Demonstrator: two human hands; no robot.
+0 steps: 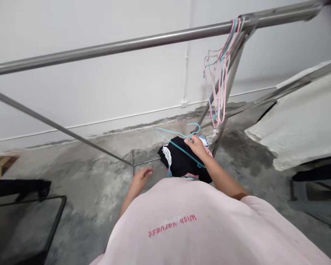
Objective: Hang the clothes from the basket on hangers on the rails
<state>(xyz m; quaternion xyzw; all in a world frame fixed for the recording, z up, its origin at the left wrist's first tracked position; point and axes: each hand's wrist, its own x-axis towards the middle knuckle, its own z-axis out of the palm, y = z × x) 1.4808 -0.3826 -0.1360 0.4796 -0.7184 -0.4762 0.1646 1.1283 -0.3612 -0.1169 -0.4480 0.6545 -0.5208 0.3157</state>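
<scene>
My right hand (195, 145) is closed around the neck of a teal clothes hanger (182, 150), just below its hook. The hanger is tilted over a pile of clothes, its far corner pointing left. Black cloth (179, 162) makes up most of the pile, with a white patterned piece (167, 154) at its left side and some blue and pink cloth around it. What supports the pile is hidden. To the left of the clothes, my left hand (143, 176) is held out with loosely bent fingers and nothing visible in it.
A metal rail (127, 45) crosses in front, with several pink, white and teal hangers (220, 81) on its right end. White cloth (309, 117) hangs at the right, above a grey plastic stool (317, 197). A cardboard box (2, 164) lies on the floor at left.
</scene>
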